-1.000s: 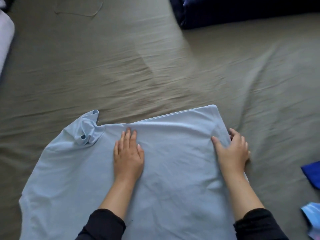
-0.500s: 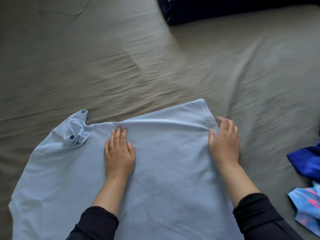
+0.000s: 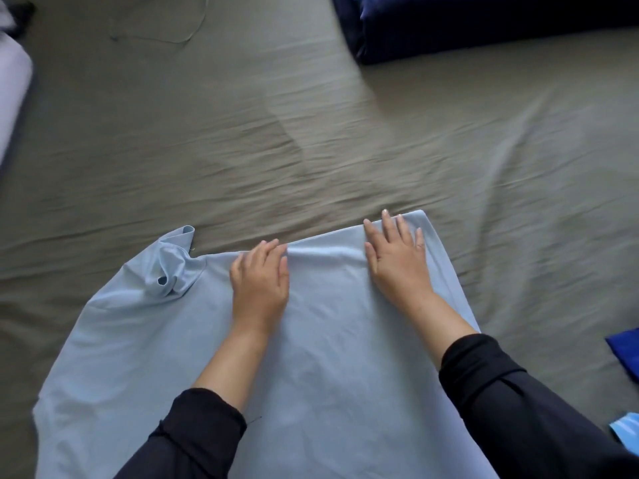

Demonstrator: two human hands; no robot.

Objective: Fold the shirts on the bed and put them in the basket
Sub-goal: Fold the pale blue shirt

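Pale blue shirt: light knit fabric, spread flat on the bed at the near edge of the view; its far edge is a straight fold line running between the two hands, and the right side edge slants down toward the person.
Sleeve: bunched and crumpled at the shirt's far left corner, cuff opening showing, its tip lying on the sheet.
Left hand: palm down on the shirt near the middle of the far fold, fingers loosely bent with their tips at the fold line, gripping nothing.
Right hand: laid flat on the far right corner of the shirt, fingers straight and slightly spread, the longest reaching the cloth's edge; pressing, not grasping.
Forearms: bare from the wrists, dark sleeves pushed up toward the elbows, both lying over the shirt.
Bed sheet: grey-olive, wrinkled in long creases beyond the shirt.
Dark navy cushion: at the far right of the bed, well apart from the shirt.
Blue cloth: at the right edge, near the shirt's right side, only partly in view.
Light blue patterned cloth: below it at the right edge, mostly cut off.
Thin cord: looped on the sheet at far left.
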